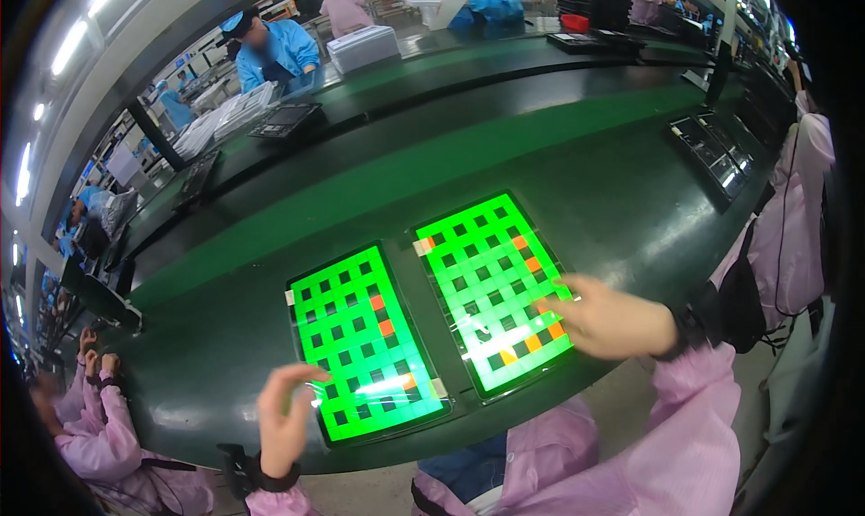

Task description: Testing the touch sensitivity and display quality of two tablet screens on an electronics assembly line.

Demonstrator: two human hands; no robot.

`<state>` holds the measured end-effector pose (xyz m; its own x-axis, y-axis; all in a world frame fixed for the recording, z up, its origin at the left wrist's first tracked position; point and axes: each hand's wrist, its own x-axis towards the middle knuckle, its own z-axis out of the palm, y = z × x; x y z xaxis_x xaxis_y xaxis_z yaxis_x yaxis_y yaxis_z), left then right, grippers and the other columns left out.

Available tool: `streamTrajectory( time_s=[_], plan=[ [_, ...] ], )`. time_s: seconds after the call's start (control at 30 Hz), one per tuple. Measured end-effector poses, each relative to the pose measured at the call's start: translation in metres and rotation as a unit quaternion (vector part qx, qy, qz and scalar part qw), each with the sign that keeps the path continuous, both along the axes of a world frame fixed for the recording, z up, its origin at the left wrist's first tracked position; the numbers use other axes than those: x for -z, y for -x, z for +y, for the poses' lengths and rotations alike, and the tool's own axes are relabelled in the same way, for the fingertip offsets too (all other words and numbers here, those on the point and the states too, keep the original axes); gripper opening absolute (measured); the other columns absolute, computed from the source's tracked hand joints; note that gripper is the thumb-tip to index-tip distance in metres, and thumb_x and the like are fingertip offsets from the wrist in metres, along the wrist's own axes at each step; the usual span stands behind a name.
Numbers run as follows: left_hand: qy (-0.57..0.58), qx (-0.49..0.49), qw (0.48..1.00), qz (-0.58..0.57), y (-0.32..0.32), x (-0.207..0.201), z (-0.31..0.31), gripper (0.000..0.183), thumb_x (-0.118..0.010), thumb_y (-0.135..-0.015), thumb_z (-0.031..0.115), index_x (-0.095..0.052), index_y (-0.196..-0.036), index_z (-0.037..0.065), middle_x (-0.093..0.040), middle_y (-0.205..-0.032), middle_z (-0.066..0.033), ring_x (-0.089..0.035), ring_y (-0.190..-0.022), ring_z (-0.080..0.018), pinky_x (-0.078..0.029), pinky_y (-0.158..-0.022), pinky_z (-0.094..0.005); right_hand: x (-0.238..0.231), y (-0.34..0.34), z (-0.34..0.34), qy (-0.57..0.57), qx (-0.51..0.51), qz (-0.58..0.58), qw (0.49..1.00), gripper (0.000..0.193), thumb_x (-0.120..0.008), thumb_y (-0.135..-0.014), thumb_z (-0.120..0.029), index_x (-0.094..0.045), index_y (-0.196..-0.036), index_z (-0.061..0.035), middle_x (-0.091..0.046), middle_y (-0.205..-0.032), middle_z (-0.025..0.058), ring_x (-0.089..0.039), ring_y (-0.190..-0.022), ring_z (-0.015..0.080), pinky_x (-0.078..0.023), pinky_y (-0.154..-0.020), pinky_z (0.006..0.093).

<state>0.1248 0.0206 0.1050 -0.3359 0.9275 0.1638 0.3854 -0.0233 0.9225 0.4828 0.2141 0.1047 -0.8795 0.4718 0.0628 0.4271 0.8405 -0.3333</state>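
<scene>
Two lit screens lie flat on a dark green belt (pixel 559 155), side by side and tilted the same way. The left screen (pixel 365 340) is a rectangle glowing bright green, patterned with a grid of black squares and a few orange ones, with a white glare near its lower end. The right screen (pixel 496 286), just beside it and slightly farther up the belt, shows the same pattern (orange squares run along its right edge). Unlit dark panels (pixel 712 151) lie well to the right of it, at the belt's edge.
</scene>
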Motion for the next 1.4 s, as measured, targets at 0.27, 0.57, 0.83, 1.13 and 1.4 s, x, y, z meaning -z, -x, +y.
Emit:
streamTrajectory(
  time_s=[0.27, 0.57, 0.83, 1.13, 1.4],
  plan=[
    [-0.028, 0.074, 0.98, 0.182, -0.023, 0.003, 0.021, 0.023, -0.052, -0.08, -0.003, -0.059, -0.102, -0.002, -0.064, -0.1, -0.0137, -0.061, -0.099, -0.0245, -0.044, -0.088, -0.0337, -0.015, 0.006, 0.018, 0.021, 0.082, 0.062, 0.994, 0.045, -0.052, -0.08, -0.003, -0.048, -0.124, 0.0034, -0.059, -0.11, 0.0222, -0.042, -0.123, 0.0423, -0.041, -0.1, 0.0465],
    [-0.021, -0.082, 0.985, 0.151, -0.018, 0.026, -0.023, 0.024, -0.052, -0.078, -0.005, -0.061, -0.1, -0.002, -0.063, -0.098, -0.0152, -0.058, -0.098, -0.0288, -0.043, -0.092, -0.0362, 0.003, 0.004, 0.009, -0.004, 0.072, 0.046, 0.996, 0.05, -0.056, -0.077, -0.003, -0.048, -0.126, -0.0007, -0.055, -0.116, 0.0259, -0.045, -0.118, 0.0433, -0.039, -0.1, 0.0479],
    [-0.099, -0.269, 0.958, 0.003, -0.031, 0.078, -0.043, 0.027, -0.049, -0.088, 0.003, -0.049, -0.114, -0.004, -0.057, -0.105, -0.012, -0.054, -0.101, -0.0198, -0.039, -0.094, -0.0328, 0.005, 0.026, -0.031, 0.021, -0.076, 0.059, 0.995, 0.051, -0.059, -0.074, -0.007, -0.052, -0.124, -0.0009, -0.053, -0.117, 0.0302, -0.05, -0.112, 0.0435, -0.041, -0.097, 0.0489],
    [-0.038, -0.092, 0.948, 0.302, -0.064, 0.04, -0.041, 0.034, -0.056, -0.074, -0.002, -0.06, -0.107, 0.003, -0.056, -0.108, -0.0159, -0.05, -0.105, -0.0329, -0.039, -0.094, -0.0428, 0.008, 0.094, 0.059, -0.024, -0.026, 0.026, 0.999, 0.057, -0.048, -0.082, -0.009, -0.037, -0.137, -0.002, -0.054, -0.118, 0.0253, -0.031, -0.134, 0.0402, -0.033, -0.107, 0.05],
    [-0.022, 0.003, 0.94, 0.34, -0.082, 0.038, -0.011, 0.046, -0.06, -0.072, -0.001, -0.062, -0.117, 0.01, -0.053, -0.112, -0.0152, -0.047, -0.107, -0.0363, -0.036, -0.096, -0.0464, 0.016, 0.105, 0.068, -0.007, -0.036, 0.094, 0.995, 0.047, -0.048, -0.083, -0.011, -0.045, -0.129, -0.0011, -0.059, -0.113, 0.0216, -0.042, -0.125, 0.0388, -0.037, -0.102, 0.0485]
  ],
)
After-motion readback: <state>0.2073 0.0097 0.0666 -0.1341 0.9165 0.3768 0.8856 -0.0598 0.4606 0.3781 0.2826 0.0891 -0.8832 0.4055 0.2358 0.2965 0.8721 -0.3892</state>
